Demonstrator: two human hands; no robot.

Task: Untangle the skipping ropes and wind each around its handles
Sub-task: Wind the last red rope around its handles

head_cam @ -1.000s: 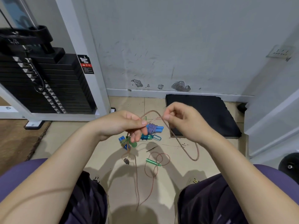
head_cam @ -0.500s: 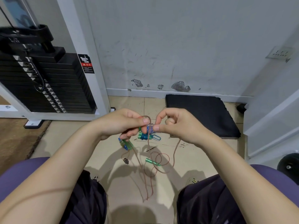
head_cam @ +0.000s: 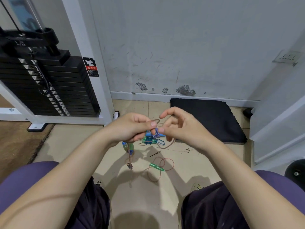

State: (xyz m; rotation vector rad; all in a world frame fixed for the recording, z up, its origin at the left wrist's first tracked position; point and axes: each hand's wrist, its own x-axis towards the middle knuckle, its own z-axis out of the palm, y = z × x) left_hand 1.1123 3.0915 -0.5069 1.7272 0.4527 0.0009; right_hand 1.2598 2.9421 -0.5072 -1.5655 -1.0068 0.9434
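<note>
Both hands meet above the green handle [head_cam: 157, 167] lying on the floor. The left hand [head_cam: 130, 128] pinches the thin brown rope [head_cam: 168, 145] to anchor it — the right hand [head_cam: 178, 128] pinches nearby, probably working a loop free. The rope trails down in loose coils beside that handle, plainly unwound.

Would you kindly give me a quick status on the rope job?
Left hand and right hand both pinching the brown rope, loop raised between them. Green handle loose on the floor. Nothing blocking.
</note>
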